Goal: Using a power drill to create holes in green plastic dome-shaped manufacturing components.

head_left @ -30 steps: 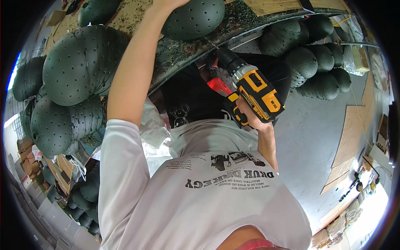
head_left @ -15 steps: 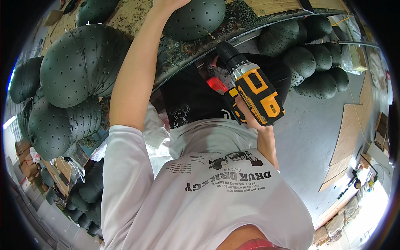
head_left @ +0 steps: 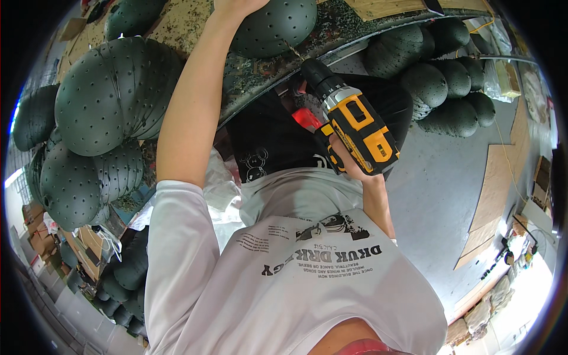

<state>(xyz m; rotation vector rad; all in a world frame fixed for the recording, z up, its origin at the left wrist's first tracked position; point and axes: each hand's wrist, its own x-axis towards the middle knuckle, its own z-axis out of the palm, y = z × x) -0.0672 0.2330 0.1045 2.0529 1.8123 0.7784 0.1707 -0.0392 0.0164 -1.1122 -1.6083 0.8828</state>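
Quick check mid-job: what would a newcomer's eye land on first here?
The yellow and black cordless drill, gripped in the right hand at centre, its tip angled up at a dark green dimpled dome shell. The left hand presses that shell at the top edge. More green shells crowd the left.

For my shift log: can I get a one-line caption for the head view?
Right hand aims a yellow cordless drill at a dark green perforated shell steadied by the left hand.

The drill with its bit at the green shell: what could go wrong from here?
1. The left hand rests on the shell near the bit; a slip could hurt it.
2. The right hand alone holds the drill, so it may twist.
3. The rounded shell could shift.
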